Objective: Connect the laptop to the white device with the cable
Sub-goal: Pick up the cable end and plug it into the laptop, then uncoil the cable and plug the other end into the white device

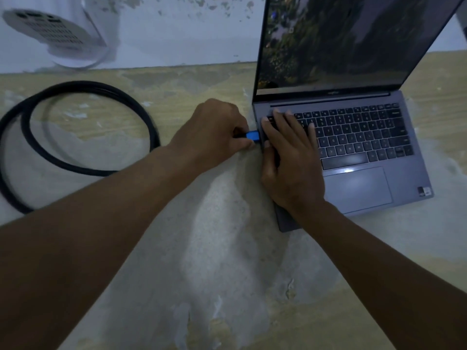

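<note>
An open grey laptop (pixel 358 157) stands at the right, screen lit. My left hand (pixel 214 127) pinches the blue plug (pixel 252 135) of the black cable (pixel 83 127) and holds it against the laptop's left edge. Whether the plug sits in the port is hidden by my fingers. My right hand (pixel 288 157) lies flat on the left side of the keyboard and palm rest, holding the laptop down. The cable lies coiled in loops at the left. The white device (pixel 53 31), round with a vented face and ports, stands blurred at the far left by the wall.
The worn, patchy wooden tabletop (pixel 214 248) stretches in front of me. A stained white wall (pixel 177 31) runs right behind the device and laptop. The laptop lid leans back toward that wall.
</note>
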Demonstrator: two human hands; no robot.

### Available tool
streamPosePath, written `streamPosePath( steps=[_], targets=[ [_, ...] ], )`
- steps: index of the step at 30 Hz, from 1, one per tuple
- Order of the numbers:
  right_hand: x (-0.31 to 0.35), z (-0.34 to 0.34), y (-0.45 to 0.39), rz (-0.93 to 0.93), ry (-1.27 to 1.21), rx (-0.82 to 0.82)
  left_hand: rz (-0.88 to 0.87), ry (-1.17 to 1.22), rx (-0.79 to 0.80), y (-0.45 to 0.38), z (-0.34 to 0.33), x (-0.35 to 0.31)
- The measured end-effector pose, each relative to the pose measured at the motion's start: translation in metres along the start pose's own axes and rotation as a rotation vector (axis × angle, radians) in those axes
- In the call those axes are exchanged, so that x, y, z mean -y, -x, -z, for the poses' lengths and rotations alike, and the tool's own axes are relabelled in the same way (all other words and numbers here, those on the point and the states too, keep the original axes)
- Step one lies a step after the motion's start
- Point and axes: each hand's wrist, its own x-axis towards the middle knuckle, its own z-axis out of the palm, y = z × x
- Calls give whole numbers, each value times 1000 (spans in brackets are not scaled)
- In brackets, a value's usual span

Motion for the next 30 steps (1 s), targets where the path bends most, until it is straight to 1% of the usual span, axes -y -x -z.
streamPosePath(
  steps=[2, 6, 14, 19, 23, 27, 30],
  targets=[
    [1, 1, 0, 3, -2, 3, 22, -9, -4, 1, -2, -1],
    [2, 0, 0, 7, -3, 3, 10, -30, 13, -1, 0, -1],
    [2, 2, 0, 17, -15, 8, 64, -19, -69, 9, -4, -4],
    [5, 9, 2, 28, -54, 16, 109, -46, -70, 35, 3, -13],
    [20, 15, 3, 118, -73, -36, 139, -130, -120, 67, 26, -9],
    [61, 16, 0, 261, -154, -100, 212, -200, -151, 103, 57, -12],
    [96, 12, 7, 390, -226, -85, 272, -227, -162, 138, 76, -14]
  ],
)
